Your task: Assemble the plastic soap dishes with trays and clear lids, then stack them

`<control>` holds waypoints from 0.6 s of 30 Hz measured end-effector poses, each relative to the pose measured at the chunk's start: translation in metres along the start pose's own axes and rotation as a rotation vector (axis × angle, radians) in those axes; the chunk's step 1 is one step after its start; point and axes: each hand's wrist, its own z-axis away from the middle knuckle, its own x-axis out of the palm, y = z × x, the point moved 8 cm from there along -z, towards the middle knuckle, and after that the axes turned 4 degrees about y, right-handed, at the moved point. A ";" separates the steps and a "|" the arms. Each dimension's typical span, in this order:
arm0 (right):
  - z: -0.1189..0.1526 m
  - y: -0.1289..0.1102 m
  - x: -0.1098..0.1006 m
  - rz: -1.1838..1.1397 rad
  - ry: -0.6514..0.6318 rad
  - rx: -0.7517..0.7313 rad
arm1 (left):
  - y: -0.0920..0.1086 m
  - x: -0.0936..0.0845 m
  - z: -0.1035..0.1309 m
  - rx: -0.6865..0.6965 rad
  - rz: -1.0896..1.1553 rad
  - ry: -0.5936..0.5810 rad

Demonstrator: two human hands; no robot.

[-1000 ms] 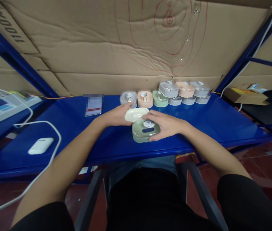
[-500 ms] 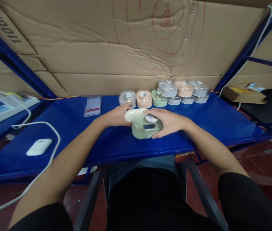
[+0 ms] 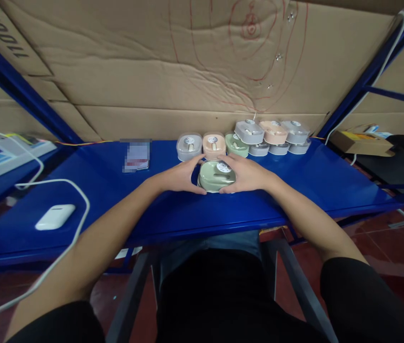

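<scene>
Green lidded box [image 3: 213, 177] cupped between both hands [image 3: 180, 175] [image 3: 250, 174]

From here, both ends of the green box [image 3: 218, 178] are partly covered by the left hand [image 3: 182, 176] and right hand [image 3: 249, 174], and its label [image 3: 223, 166] print is too small to read. Phone [image 3: 137, 156] screen blurred out, illegible; lower boxes [image 3: 279, 149] partly hidden behind the upper boxes [image 3: 273, 132]. Power strip [image 3: 26, 158], white cable [image 3: 44, 181] and cardboard lettering [image 3: 4, 38] all run out of view at left, and the right sleeve [image 3: 359, 295] gets cut off low down.
</scene>
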 end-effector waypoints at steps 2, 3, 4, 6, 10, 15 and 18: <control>-0.002 -0.002 0.002 0.018 0.000 0.011 | 0.005 -0.002 0.000 0.040 0.020 0.022; -0.002 -0.002 0.003 0.030 -0.001 0.016 | 0.009 -0.001 -0.001 0.059 0.034 0.028; -0.003 -0.002 0.005 0.043 -0.007 0.019 | 0.011 -0.001 -0.001 0.068 0.048 0.032; -0.004 -0.003 0.008 0.067 -0.023 0.016 | 0.013 0.000 -0.002 0.057 0.065 0.042; -0.008 -0.001 0.012 0.087 -0.027 0.004 | 0.008 0.001 -0.003 0.029 0.055 0.052; -0.016 0.005 0.013 0.054 -0.054 -0.009 | 0.003 -0.001 -0.003 0.027 0.033 0.072; -0.019 0.005 0.011 0.040 -0.052 -0.022 | 0.003 -0.001 -0.004 0.021 0.049 0.068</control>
